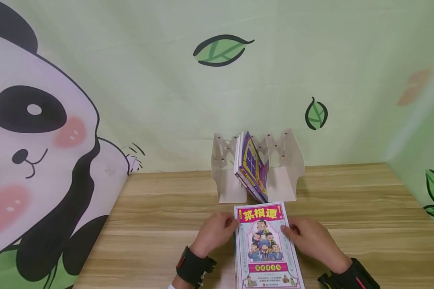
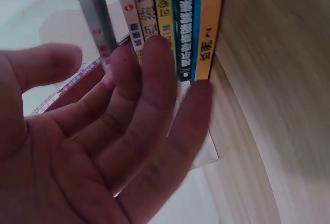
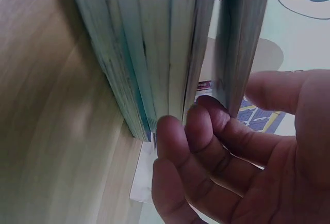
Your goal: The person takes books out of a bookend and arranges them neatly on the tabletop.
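Note:
A pink-and-white book (image 1: 264,251) with cartoon figures on its cover tops a stack in front of me. In the left wrist view, its spine (image 2: 95,17) stands apart from the stacked books (image 2: 172,22). My right hand (image 1: 312,241) pinches the top book's right edge (image 3: 240,38) between thumb and forefinger; its other fingers are by the lower books' page edges (image 3: 154,43). At the upper left corner is my left hand (image 1: 215,233), fingers loosely bent at the spines. Its thumb (image 2: 56,64) appears apart from the cover in the left wrist view.
Behind the stack, a white expandable book rack (image 1: 287,182) stands near the back wall. A few books with a purple cover (image 1: 253,162) lean in it. The wooden table (image 1: 159,212) extends to both sides. A panda print (image 1: 39,104) decorates the backdrop.

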Tool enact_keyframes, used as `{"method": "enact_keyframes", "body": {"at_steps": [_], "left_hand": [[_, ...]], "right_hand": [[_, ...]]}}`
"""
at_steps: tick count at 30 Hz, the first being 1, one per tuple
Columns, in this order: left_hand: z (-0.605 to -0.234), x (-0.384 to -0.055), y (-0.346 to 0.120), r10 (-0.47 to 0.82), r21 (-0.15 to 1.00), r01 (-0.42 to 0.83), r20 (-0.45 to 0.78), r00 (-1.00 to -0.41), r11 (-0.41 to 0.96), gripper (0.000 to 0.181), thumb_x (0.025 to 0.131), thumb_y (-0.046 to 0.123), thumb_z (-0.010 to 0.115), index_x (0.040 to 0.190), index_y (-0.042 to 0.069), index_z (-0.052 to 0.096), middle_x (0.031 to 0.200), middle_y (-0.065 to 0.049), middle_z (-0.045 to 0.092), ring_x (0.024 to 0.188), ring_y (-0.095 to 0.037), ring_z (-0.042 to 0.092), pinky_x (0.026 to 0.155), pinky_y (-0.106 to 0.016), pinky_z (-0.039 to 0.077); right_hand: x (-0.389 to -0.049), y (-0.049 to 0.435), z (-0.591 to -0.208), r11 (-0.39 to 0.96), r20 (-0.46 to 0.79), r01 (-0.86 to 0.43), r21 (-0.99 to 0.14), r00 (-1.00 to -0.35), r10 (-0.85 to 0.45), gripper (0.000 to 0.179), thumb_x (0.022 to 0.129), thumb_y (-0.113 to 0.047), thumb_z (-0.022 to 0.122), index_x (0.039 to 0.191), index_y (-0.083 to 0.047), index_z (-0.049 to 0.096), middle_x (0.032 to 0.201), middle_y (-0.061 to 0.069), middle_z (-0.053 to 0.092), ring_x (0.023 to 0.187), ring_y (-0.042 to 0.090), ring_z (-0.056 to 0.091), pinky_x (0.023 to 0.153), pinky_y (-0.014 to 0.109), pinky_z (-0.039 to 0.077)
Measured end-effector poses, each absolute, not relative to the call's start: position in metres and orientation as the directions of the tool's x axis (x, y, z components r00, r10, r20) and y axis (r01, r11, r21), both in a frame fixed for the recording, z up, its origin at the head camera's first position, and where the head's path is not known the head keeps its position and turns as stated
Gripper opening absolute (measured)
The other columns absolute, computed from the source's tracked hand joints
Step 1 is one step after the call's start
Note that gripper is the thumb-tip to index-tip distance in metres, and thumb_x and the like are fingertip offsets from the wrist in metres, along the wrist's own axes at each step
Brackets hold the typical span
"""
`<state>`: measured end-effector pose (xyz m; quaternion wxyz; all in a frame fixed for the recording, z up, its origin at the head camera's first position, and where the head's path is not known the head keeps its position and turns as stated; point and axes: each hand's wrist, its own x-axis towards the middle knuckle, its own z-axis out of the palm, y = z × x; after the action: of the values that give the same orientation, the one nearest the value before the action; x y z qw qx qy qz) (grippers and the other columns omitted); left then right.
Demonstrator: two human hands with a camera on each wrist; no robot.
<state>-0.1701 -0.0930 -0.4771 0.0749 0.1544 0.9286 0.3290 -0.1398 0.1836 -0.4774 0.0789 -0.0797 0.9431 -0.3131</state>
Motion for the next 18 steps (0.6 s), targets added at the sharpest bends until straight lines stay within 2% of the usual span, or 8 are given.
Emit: {"method": "enact_keyframes", "body": {"at_steps": [14,18], "left_hand": [[-0.4820,-0.1687,-0.0944,0.369,0.578,0.257,-0.083,-0.926,0.774,0.025,0.098,0.031,0.056,0.086,0.012,0.064,0.063,0.005,0.051,0.053,-0.009,0.044,0.047,-0.023,0.035],[-0.4821,-0.1688,-0.0945,0.359,0.585,0.244,-0.086,-0.929,0.773,0.024,0.099,0.032,0.055,0.088,0.013,0.064,0.063,0.006,0.052,0.053,-0.009,0.045,0.047,-0.024,0.036]], "right_hand": [[-0.1383,0.1839,-0.4846,0.806,-0.205,-0.054,-0.590,-0.955,-0.214,0.019,0.094,-0.033,0.064,0.092,-0.014,0.068,0.062,-0.002,0.048,0.056,0.012,0.047,0.052,0.023,0.033],[-0.1370,0.1846,-0.4843,0.813,-0.239,-0.027,-0.582,-0.950,-0.202,0.023,0.095,-0.035,0.063,0.085,-0.015,0.064,0.062,-0.001,0.048,0.057,0.014,0.047,0.053,0.025,0.033]]}}
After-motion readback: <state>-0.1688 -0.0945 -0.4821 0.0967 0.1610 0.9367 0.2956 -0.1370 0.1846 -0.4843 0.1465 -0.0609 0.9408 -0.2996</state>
